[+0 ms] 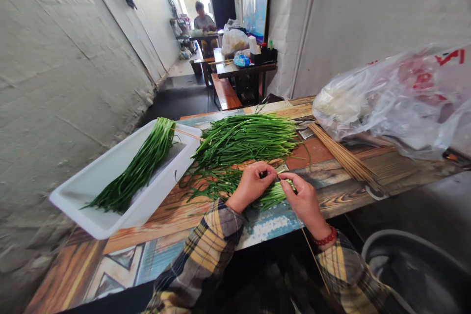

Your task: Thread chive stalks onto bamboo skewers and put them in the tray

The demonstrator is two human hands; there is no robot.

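My left hand (253, 184) is closed in a pinch on the pale stem ends of garlic chives. Close against it, my right hand (303, 201) has its thumb and fingers pinched together at the same stems. A thin bamboo skewer (312, 253) slants down from under the right palm past the table edge; its tip is hidden by the fingers. Beneath both hands lies a small bunch of garlic chives (274, 196). Just beyond it is a larger pile of garlic chives (250, 140), with stems toward the right.
A white plastic tray (88, 189) at left holds a bundle of chives (143, 167). Right of the pile lie a sheaf of bamboo skewers (344, 157) and a clear plastic bag (397, 98). A grey tub (415, 265) stands below, right. Farther off, a person (204, 22) sits at another table.
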